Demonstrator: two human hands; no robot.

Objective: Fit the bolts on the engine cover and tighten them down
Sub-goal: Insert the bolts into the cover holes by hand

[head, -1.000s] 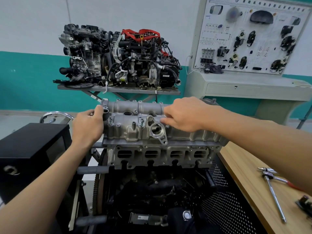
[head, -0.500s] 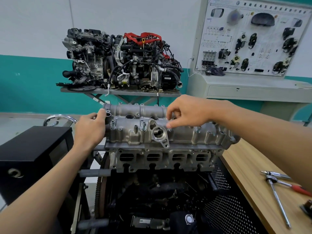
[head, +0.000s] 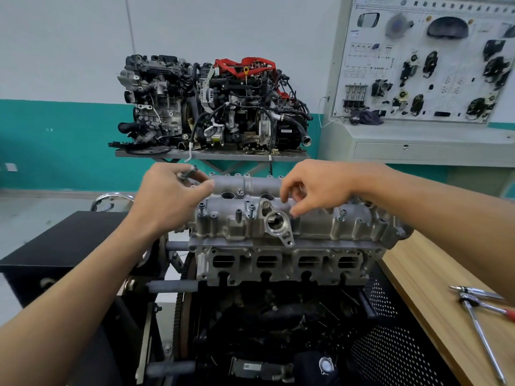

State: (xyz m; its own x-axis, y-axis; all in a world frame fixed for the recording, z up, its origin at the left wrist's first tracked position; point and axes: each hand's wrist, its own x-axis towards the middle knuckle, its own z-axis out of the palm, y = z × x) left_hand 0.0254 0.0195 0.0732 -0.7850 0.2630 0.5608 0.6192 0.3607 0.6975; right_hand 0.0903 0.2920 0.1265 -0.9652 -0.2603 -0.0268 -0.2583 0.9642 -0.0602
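Note:
The grey aluminium engine cover [head: 315, 227] sits on top of the engine block on a stand in front of me. Several bolts stand loosely in its holes, such as one bolt [head: 251, 210] near the round port and another bolt [head: 202, 208] at the left end. My left hand [head: 170, 199] is lifted over the cover's left end and holds a bolt [head: 188, 173] between its curled fingers. My right hand [head: 315, 188] hovers above the middle of the cover, thumb and fingers bent downward as in a pinch; nothing shows between them.
A wooden bench [head: 434, 296] stands at the right with a ratchet wrench [head: 482, 332] and a red-handled tool [head: 498, 310]. A black box [head: 53, 246] is at the left. Behind are two engines [head: 214, 104] on a table and a parts display board [head: 423, 59].
My left hand has risen off the cover's left end and now holds a bolt up. My right hand has shifted slightly, fingers pointing down over the cover's middle. The view moved closer.

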